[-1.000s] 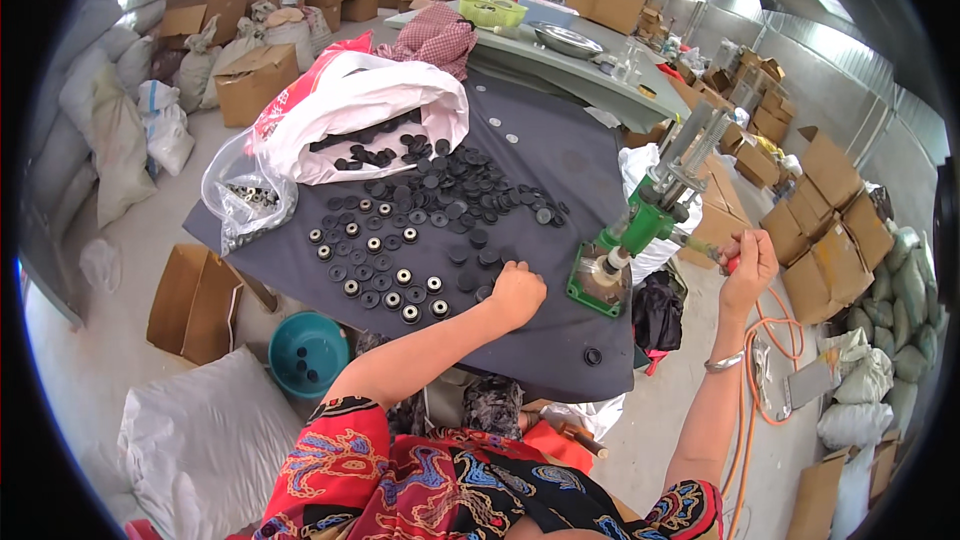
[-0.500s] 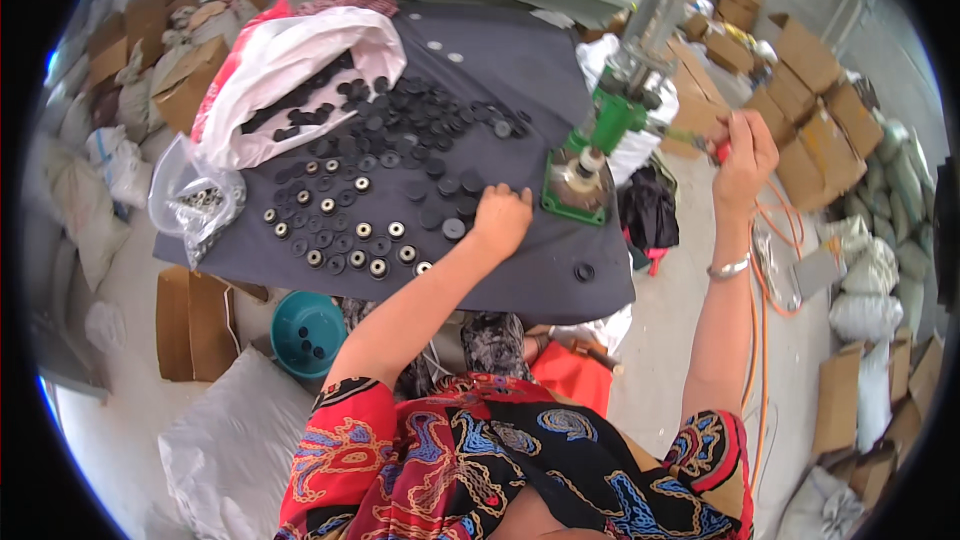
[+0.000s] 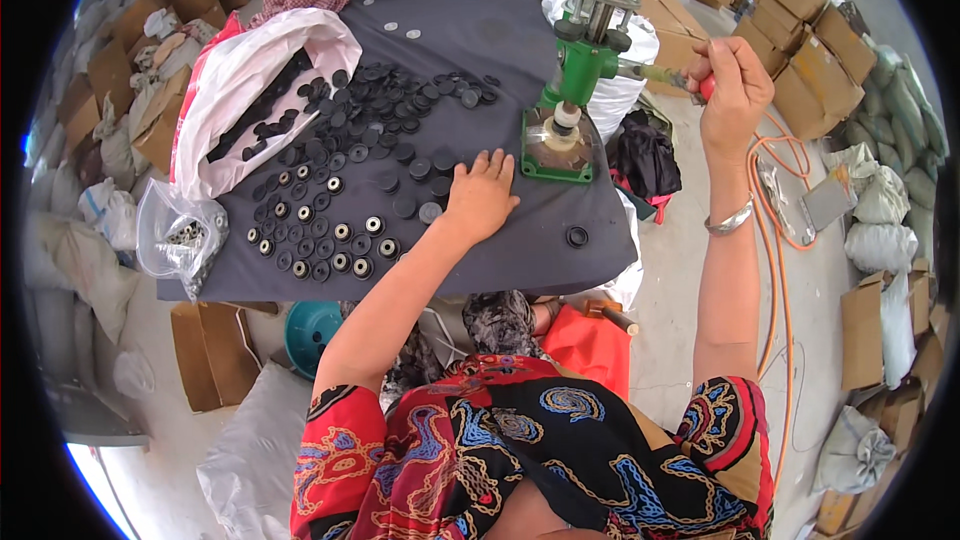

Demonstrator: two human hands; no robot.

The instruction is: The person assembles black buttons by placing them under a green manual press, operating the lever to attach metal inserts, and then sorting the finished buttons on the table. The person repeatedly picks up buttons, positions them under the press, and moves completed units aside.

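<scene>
On the desk (image 3: pixel 478 35), some black caps (image 3: pixel 374 224) are metal-ringed, most apparently undone, while the press (image 3: pixel 580 70) is gripped at its knob (image 3: pixel 709 87) by the right hand (image 3: pixel 737 90), the left hand (image 3: pixel 482 198) spread, seemingly empty.

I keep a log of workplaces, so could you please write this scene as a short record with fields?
Left hand: fingers spread over the dark cloth, between black caps and the green press
Right hand: closed around the red knob of the press's lever
Press position: near the cloth's right edge
Cloth, nearer the person: black pieces with metal centres
Cloth, left: open pink-white sack holding black caps; clear bag of small metal parts
Below the table: teal basin, partly hidden
</scene>
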